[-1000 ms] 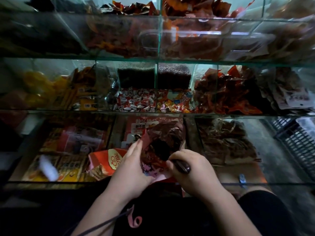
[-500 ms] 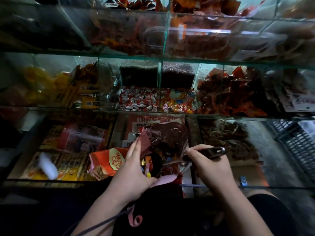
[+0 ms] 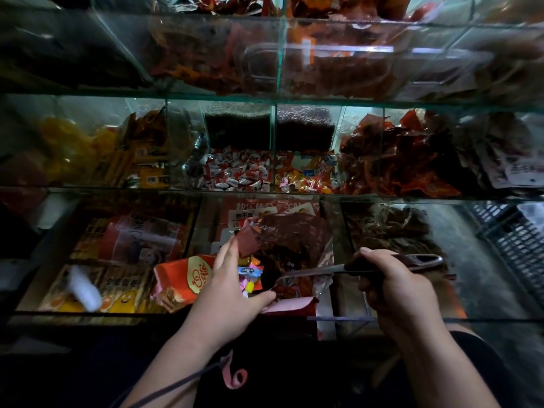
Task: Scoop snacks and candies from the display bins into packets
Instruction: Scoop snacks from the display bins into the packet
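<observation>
Left hand (image 3: pixel 226 293): grip spread across the mouth of the packet (image 3: pixel 288 234), fingertips on the far flap, thumb on the near edge, holding it open.
Right hand (image 3: pixel 394 287): grip wrapped round the dark handle of the scoop (image 3: pixel 312 272).
Scoop: there it lies, nearly level, its bowl end inside the packet's mouth just by the left thumb. Too dark to tell what it carries.
Packet: crinkly and reddish, held over the middle lower bin. Pink, yellow and blue sweets (image 3: pixel 248 273) show inside.
Left side: a red box (image 3: pixel 182 278) just behind the left hand, and a white lump (image 3: pixel 84 290) further along on yellow packs.
Shelf above: a glass bin of red-and-white sweets (image 3: pixel 238 172), orange ones beside it, then red wrappers (image 3: pixel 391 160).
In the way: the glass front edge (image 3: pixel 88 315) of the lower bins, running under both wrists.
Far right: a dark slatted crate (image 3: pixel 515 240).
</observation>
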`<state>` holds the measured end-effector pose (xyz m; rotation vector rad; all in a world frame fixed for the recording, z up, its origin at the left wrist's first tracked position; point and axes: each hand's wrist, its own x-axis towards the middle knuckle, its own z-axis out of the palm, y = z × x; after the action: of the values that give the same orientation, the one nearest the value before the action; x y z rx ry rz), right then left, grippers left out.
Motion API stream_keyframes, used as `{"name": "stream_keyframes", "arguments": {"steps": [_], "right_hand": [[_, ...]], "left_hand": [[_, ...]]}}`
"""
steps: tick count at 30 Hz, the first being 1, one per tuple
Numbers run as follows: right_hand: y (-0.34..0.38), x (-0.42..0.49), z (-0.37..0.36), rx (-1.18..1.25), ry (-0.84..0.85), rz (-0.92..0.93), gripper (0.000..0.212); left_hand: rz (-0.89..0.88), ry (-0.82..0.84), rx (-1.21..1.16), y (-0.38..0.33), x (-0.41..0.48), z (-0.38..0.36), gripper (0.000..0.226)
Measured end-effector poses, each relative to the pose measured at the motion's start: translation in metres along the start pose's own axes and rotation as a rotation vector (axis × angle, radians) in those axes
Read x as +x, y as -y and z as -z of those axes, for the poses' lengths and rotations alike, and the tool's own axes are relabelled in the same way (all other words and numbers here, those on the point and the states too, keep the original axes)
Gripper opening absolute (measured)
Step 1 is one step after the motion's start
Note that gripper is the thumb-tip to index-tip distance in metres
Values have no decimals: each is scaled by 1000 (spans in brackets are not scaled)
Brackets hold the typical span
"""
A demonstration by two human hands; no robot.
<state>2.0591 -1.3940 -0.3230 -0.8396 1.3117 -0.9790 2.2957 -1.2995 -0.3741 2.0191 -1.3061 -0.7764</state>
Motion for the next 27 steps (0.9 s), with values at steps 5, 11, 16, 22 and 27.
{"name": "stream_keyframes", "arguments": {"steps": [5,11,16,22,27], "right_hand": [[7,-6,7,35,55,69,33],[30,-27,12,20,116,177,21],[39,-48,15,-14,117,265,25],[53,-63,17,7,43,395,30],[74,-52,17,194,-55,342,14]], "left_hand": [[28,-16,161,-10,4,-4,95],[7,-111,255,-16,13,-8,80],[-113,-288,223,-35,15,-8,85],[-262,-336,164,-63,35,1,65],[-411,-321,141,-110,85,15,61]]}}
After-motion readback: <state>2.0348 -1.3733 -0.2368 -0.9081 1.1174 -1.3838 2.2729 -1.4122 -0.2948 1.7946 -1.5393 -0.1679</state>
